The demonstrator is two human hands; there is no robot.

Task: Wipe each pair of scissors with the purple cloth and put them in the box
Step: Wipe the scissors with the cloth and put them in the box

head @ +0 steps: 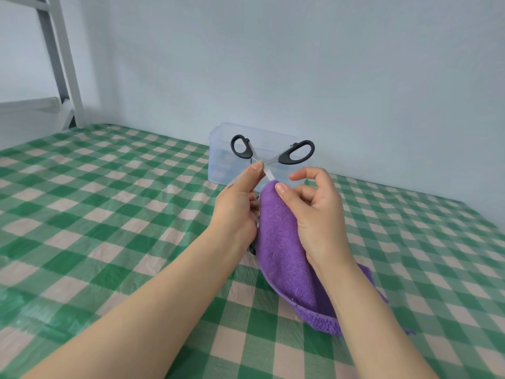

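Observation:
A pair of scissors point(296, 152) with black handles is held up above the table, blades spread, handles pointing away from me. My left hand point(236, 209) pinches one steel blade near the pivot. My right hand point(317, 214) pinches the purple cloth point(284, 250) around the other blade; the cloth hangs down to the table. Behind the scissors stands the clear plastic box point(218, 160), near the wall. A dark object shows below my left hand, mostly hidden.
The table point(109, 214) wears a green-and-white checked plastic cover. A pale blue wall runs close behind the box. A white metal frame point(65, 64) stands at the far left corner.

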